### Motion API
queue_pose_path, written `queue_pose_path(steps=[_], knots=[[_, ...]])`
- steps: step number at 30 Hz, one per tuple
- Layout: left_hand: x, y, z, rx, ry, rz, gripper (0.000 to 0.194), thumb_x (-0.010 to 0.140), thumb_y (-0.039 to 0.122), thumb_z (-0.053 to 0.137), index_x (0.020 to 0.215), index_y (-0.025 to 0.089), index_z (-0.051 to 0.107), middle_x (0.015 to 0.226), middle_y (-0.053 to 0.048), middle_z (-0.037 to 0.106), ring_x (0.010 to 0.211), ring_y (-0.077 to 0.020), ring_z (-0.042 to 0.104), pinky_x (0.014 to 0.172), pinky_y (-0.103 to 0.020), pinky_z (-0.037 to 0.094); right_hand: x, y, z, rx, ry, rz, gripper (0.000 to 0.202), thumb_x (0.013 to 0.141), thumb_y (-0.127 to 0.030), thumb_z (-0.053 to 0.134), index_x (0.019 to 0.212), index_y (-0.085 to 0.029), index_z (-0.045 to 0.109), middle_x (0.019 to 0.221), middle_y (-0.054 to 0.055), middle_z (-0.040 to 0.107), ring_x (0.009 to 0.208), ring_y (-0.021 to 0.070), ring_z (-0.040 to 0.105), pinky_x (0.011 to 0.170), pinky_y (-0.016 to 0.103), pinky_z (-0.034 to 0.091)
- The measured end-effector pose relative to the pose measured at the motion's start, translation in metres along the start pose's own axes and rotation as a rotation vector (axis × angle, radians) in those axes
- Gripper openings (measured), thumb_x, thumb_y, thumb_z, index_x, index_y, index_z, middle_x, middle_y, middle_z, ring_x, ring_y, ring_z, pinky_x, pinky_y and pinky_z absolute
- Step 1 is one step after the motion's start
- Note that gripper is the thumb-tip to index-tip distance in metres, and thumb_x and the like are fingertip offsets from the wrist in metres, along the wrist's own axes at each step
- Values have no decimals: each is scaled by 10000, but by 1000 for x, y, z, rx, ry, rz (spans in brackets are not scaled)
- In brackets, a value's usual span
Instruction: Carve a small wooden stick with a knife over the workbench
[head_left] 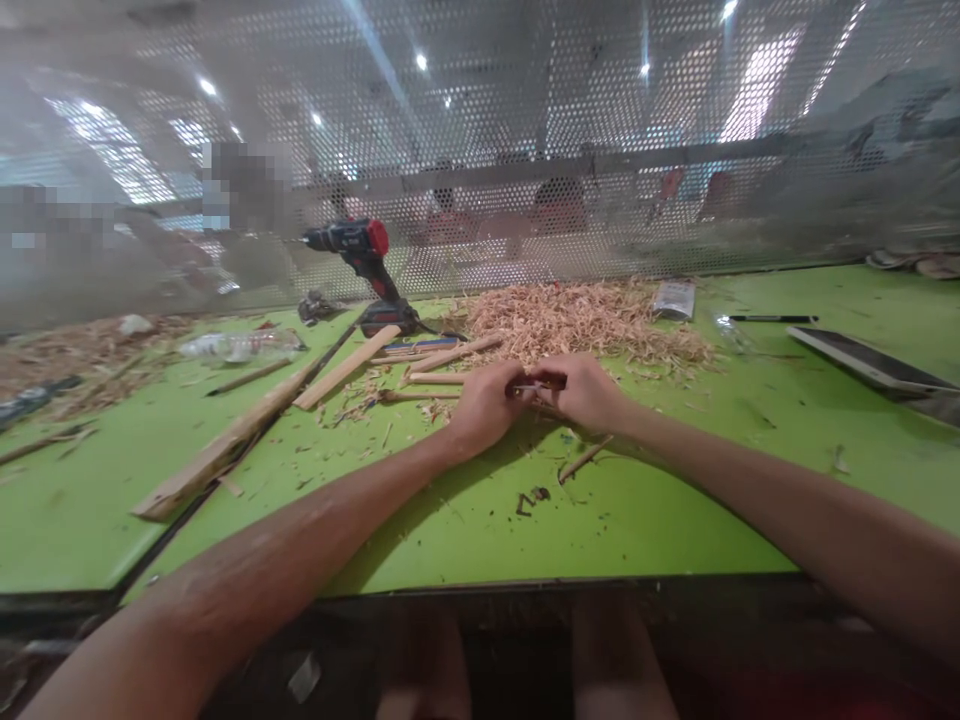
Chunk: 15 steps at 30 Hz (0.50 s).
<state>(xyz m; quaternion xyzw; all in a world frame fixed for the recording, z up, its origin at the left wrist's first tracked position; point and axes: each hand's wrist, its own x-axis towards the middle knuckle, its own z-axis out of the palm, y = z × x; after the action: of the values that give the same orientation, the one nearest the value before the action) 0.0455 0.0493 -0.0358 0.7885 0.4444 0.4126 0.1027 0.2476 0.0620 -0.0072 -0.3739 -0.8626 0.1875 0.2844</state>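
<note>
Both hands meet near the middle of the green table (pixel 465 520). My left hand (pixel 489 402) is closed, fingers curled round something thin. My right hand (pixel 589 392) is closed too, on a small dark red object (pixel 551 381) whose kind is unclear; a pale bit shows between the hands. Just left of my left hand lie thin wooden sticks (pixel 436 378). Below my right hand a short stick (pixel 585 460) and a few dark scraps (pixel 532 498) rest on the table. Curly wood shavings (pixel 570 320) are heaped behind the hands.
A red and black cordless drill (pixel 367 262) stands at the back left. Wooden strips (pixel 225 445) and a clear plastic bottle (pixel 240 346) lie on the left. On the right are a black pen (pixel 772 318) and a phone (pixel 874 360). A perforated screen (pixel 510 130) rises behind.
</note>
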Motion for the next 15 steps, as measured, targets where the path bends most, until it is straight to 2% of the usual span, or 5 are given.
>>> queue_pose_path(steps=[9,15], knots=[[0,1,0,12,-4,-10,218,841,83,715,719,207,584,719,8,662,701,-167,571,673,-283,391,-1,-4,-1,-3,-14,61,218,961,-117,707,766,-201,759,777,66,749,714,227,653,708,393,530],[1,2,0,-1,-9,-19,213,849,80,718,728,199,589,730,6,660,714,-167,570,675,-279,376,0,-5,-1,-17,-23,46,232,940,-54,685,770,-193,762,831,78,780,750,230,678,734,392,545]])
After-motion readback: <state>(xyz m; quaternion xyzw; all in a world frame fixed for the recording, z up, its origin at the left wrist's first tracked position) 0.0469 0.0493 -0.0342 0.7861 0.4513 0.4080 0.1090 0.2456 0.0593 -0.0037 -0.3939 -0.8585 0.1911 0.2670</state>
